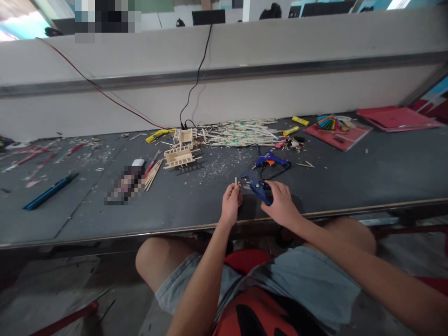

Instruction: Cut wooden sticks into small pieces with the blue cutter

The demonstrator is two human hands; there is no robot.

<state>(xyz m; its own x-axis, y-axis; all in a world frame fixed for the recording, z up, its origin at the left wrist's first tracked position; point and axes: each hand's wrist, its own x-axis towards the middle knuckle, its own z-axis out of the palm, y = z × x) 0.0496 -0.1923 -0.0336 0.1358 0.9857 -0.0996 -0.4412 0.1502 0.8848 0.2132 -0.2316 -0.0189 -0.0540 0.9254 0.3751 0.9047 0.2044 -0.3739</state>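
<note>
My left hand [231, 201] pinches a short wooden stick [236, 181] and holds it upright near the table's front edge. My right hand [280, 201] grips blue-handled cutting pliers [258, 187], whose jaws point left toward the stick and nearly touch it. Both hands hover just above the dark grey table [350, 182]. A blue hot glue gun [268, 160] with a black cord lies just behind the pliers. Farther back stands a small model built of wooden sticks [182, 150].
A heap of wrapped sticks [245, 133] lies at the back centre, with yellow glue sticks [300, 121] beside it. Red folders and coloured sticks [338, 128] sit at the right, a blue pen-like tool [51, 191] at the left. Wood chips litter the middle. A white wall backs the table.
</note>
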